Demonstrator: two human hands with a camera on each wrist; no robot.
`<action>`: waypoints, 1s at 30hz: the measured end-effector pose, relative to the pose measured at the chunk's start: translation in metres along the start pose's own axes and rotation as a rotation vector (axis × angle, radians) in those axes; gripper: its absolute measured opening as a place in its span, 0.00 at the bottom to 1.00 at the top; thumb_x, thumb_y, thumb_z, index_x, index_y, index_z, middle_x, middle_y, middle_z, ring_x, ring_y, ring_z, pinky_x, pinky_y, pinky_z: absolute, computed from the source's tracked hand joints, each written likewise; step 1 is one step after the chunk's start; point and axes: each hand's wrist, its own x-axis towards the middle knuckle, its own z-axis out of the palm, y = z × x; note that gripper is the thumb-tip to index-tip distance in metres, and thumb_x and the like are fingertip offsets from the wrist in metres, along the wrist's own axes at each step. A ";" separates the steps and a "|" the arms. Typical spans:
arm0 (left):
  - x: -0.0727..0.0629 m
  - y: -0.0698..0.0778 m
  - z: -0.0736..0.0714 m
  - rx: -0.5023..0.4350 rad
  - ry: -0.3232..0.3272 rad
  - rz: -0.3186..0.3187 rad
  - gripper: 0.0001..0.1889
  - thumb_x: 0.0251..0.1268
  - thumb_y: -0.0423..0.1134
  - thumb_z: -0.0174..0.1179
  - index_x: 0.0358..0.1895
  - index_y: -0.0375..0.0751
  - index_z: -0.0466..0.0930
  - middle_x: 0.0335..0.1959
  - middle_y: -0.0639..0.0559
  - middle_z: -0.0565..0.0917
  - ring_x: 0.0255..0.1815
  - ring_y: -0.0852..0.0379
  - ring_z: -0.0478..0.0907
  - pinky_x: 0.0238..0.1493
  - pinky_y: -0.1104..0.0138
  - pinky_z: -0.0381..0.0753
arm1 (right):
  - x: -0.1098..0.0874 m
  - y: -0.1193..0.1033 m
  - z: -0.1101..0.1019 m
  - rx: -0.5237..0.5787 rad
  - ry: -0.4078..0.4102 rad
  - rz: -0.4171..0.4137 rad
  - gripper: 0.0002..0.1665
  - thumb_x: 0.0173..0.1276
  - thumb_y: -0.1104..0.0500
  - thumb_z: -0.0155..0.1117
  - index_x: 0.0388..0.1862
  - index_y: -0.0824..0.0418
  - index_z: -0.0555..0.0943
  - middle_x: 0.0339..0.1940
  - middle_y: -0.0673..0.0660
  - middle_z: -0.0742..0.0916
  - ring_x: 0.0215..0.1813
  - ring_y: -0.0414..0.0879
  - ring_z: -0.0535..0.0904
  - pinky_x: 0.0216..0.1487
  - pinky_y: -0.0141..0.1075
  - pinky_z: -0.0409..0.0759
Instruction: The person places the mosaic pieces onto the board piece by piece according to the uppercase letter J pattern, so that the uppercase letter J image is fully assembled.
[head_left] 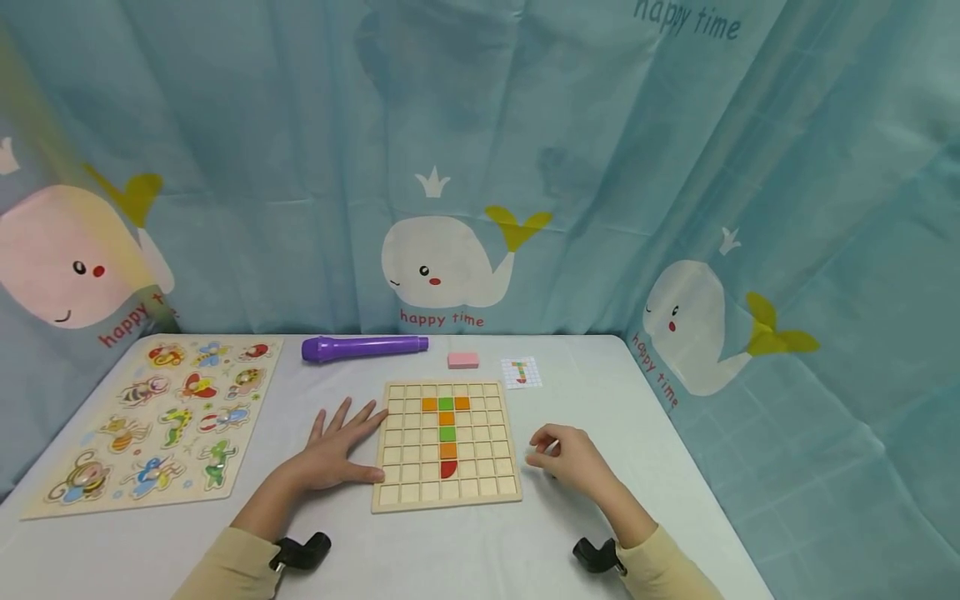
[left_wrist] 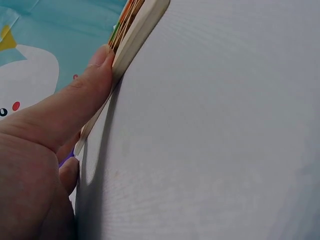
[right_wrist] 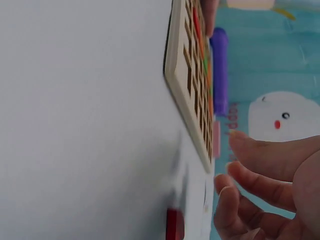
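Observation:
A square wooden grid board (head_left: 416, 483) lies on the white table with orange and green squares set in a T shape. A red rounded piece (head_left: 448, 470) sits in the cell below its lowest orange square. My left hand (head_left: 330, 454) rests spread at the board's left side, thumb and a fingertip touching the edge. To the right of the board, my right hand (head_left: 572, 458) hovers with loosely bent fingers and nothing visible between them. Another red piece (right_wrist: 174, 223) lies on the table near that hand in the right wrist view; the head view hides it.
A small printed pattern card (head_left: 521, 372) and a pink block (head_left: 462, 360) lie behind the board. Left of them is a purple stick-shaped object (head_left: 365, 347). An insect puzzle board (head_left: 161, 425) takes up the table's left side. A whale-print curtain (head_left: 300, 167) surrounds the table.

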 end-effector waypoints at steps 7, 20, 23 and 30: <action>0.001 0.001 0.000 0.002 -0.004 0.000 0.57 0.46 0.69 0.72 0.80 0.51 0.58 0.83 0.39 0.51 0.82 0.29 0.30 0.73 0.33 0.19 | -0.006 0.021 -0.012 -0.088 0.055 0.152 0.14 0.58 0.51 0.80 0.29 0.54 0.82 0.24 0.46 0.82 0.28 0.41 0.75 0.30 0.35 0.73; 0.004 -0.001 0.001 0.000 -0.019 -0.012 0.57 0.46 0.70 0.71 0.80 0.53 0.57 0.84 0.42 0.50 0.82 0.31 0.29 0.74 0.34 0.19 | -0.002 0.023 -0.010 -0.156 -0.021 0.162 0.18 0.51 0.54 0.84 0.23 0.55 0.79 0.21 0.48 0.79 0.26 0.43 0.72 0.27 0.34 0.69; 0.003 -0.002 0.001 -0.003 -0.017 -0.006 0.57 0.47 0.70 0.71 0.80 0.52 0.57 0.83 0.41 0.50 0.82 0.30 0.29 0.74 0.33 0.19 | 0.003 0.020 -0.006 -0.119 -0.025 0.133 0.17 0.53 0.57 0.82 0.24 0.54 0.78 0.22 0.48 0.79 0.27 0.43 0.72 0.28 0.34 0.69; 0.001 -0.003 0.001 -0.003 -0.011 0.000 0.57 0.47 0.69 0.71 0.80 0.52 0.57 0.83 0.40 0.50 0.82 0.30 0.29 0.74 0.34 0.19 | 0.016 0.000 0.002 0.014 0.021 0.038 0.11 0.58 0.58 0.79 0.29 0.55 0.81 0.23 0.48 0.81 0.27 0.42 0.74 0.27 0.32 0.73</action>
